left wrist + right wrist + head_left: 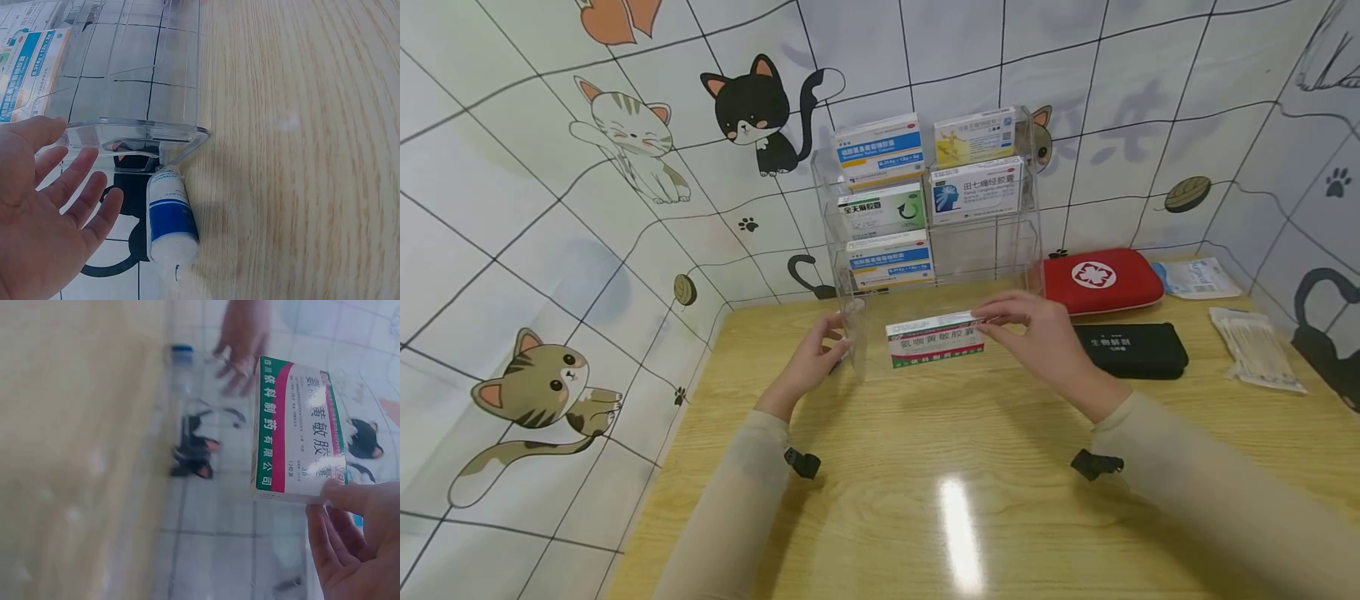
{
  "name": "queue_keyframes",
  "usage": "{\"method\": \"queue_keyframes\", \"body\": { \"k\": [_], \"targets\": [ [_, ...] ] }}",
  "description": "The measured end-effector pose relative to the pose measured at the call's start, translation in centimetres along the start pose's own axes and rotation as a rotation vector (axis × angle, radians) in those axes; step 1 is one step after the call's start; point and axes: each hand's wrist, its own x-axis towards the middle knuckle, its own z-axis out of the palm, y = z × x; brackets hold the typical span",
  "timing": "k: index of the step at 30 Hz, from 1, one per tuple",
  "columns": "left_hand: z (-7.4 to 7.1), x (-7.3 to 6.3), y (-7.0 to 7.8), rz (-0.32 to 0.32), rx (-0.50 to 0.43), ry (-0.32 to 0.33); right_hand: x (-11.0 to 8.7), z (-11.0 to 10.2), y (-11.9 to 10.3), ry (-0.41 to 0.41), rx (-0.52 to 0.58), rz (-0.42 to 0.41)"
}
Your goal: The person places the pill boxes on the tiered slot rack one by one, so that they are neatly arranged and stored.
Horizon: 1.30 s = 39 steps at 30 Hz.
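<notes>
My right hand [1030, 333] pinches the right end of a white, red and green medicine box [936, 340] between thumb and fingers. The box hangs above the table, in front of the lower part of a clear acrylic display rack [985, 247]. In the right wrist view its printed front [306, 428] faces the camera. Beside the rack's left side is my left hand [808, 358], with its thumb at the clear edge. The left wrist view shows that hand's fingers [78, 178] spread and slightly bent, holding nothing. A white bottle with a blue band [172, 219] lies close to the rack's corner.
On the rack stand several medicine boxes, among them a blue and white one [890, 260] and a green and white one [882, 210]. A red first-aid pouch [1127, 283], a black case [1138, 352] and packaged cotton swabs [1257, 350] lie to the right.
</notes>
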Motion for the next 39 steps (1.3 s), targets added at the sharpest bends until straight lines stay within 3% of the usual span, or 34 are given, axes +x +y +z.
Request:
{"method": "queue_keyframes", "body": {
  "k": [11, 16, 20, 25, 32, 39],
  "targets": [
    [-0.3, 0.2, -0.1, 0.004, 0.009, 0.004, 5.8, -6.4, -0.8, 0.22, -0.054, -0.162],
    [-0.5, 0.0, 0.0, -0.003, 0.005, 0.001, 7.7, -7.5, -1.0, 0.312, -0.02, -0.116],
    [-0.5, -0.1, -0.1, -0.001, -0.006, 0.01, 8.7, -7.6, -0.5, 0.346, -0.07, -0.144],
    [-0.4, -0.3, 0.0, 0.005, -0.021, 0.014, 9.2, -7.5, 0.7, 0.331, -0.173, -0.212],
    [-0.3, -0.3, 0.0, 0.003, -0.008, 0.009, 9.1, -6.8, 1.9, 0.244, -0.249, -0.177],
    [-0.4, -0.5, 0.1, -0.016, -0.006, 0.009, 9.4, -5.9, 1.8, 0.118, -0.33, -0.144]
  ]
}}
